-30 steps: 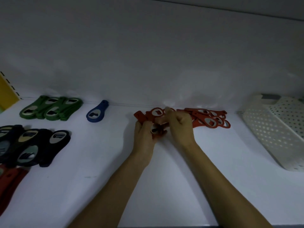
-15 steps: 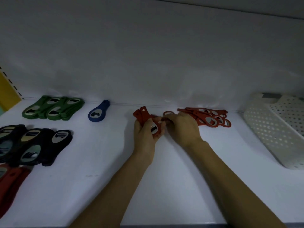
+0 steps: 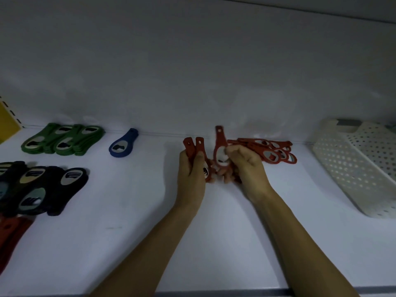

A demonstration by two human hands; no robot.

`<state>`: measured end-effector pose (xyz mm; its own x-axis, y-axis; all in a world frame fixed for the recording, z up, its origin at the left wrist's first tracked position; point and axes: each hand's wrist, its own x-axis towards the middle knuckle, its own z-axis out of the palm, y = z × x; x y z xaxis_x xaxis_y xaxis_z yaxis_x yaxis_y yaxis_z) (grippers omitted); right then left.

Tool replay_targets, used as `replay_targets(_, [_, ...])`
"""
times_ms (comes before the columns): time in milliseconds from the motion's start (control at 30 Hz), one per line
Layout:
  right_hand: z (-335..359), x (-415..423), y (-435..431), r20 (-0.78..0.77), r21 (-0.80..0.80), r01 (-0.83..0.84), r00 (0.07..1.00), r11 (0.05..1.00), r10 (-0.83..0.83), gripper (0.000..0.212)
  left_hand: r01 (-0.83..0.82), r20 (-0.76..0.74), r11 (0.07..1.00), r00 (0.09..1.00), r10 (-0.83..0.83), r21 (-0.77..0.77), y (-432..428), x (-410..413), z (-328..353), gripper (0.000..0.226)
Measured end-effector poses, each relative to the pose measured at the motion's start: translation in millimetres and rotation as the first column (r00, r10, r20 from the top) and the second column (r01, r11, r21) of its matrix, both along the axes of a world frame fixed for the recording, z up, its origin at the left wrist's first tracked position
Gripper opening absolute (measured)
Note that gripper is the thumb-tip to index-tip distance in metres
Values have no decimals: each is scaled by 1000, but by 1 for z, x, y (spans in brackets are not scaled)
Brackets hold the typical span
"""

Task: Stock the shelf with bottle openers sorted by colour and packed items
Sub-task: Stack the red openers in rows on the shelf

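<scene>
On the white shelf (image 3: 128,232), my left hand (image 3: 191,174) grips two red bottle openers (image 3: 194,146), their handles sticking up past my fingers. My right hand (image 3: 246,166) pinches a third red bottle opener (image 3: 220,146), handle pointing up toward the back wall. Just right of my right hand a pile of red openers (image 3: 272,150) lies flat. A single blue opener (image 3: 123,143) lies to the left. Green openers (image 3: 62,139) sit in a group at the back left, and black openers (image 3: 40,187) lie in front of them.
A white perforated basket (image 3: 355,166) stands at the right end of the shelf. More red openers (image 3: 10,234) lie at the near left edge. A yellow panel (image 3: 6,123) closes the far left. The shelf's front lip (image 3: 214,293) runs along the bottom.
My hands have drawn slightly apart. The left hand's openers now stand more upright, and my right hand has lifted one red opener from the pile, handle pointing up.
</scene>
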<state>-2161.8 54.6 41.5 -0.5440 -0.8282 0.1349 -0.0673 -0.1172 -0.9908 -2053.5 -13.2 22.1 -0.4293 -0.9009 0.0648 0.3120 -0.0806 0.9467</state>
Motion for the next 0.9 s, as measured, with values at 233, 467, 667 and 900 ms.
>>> replay_targets(233, [-11,9,-2,-363,141,-85,923,986,131,33,-9,20,1000,1000,9,-3,-3,0,-2,28])
replay_targets(467, [-10,-19,3,-680,153,313,722,937,-130,28,5,-36,993,999,-1,117,-3,0,-1,7])
replay_targets(667, [-13,-27,9,-827,310,246,546,919,133,35,62,-54,984,997,-54,167,-4,3,0,11])
replay_targets(900, [-17,-26,5,-847,171,439,523,882,-96,24,103,-14,993,995,-102,58,-1,4,2,34])
